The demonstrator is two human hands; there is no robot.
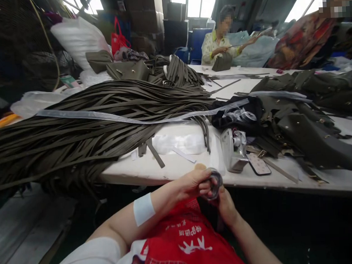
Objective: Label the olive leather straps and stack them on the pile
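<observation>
Just in front of the table's near edge, my left hand [196,181] is closed around a small shiny roll of tape [215,176], its fingers curled through the ring. My right hand [227,207] pinches the lower right edge of the same roll; its fingertips are partly hidden behind it. On the table beyond stands a small white and silver container [234,151] with crumpled clear plastic on top. More clear rolls [245,115] lie on a black cloth [256,105] behind that. A round tan piece [200,166] sits by the table edge near my left hand.
Long dark olive straps [110,100] are heaped across the left and middle of the white table [172,170]. Dark olive bag pieces [316,141] with metal fittings are piled right, near a phone [258,163]. Across the table, a person [213,48] handles a strip; another person [303,37] is right.
</observation>
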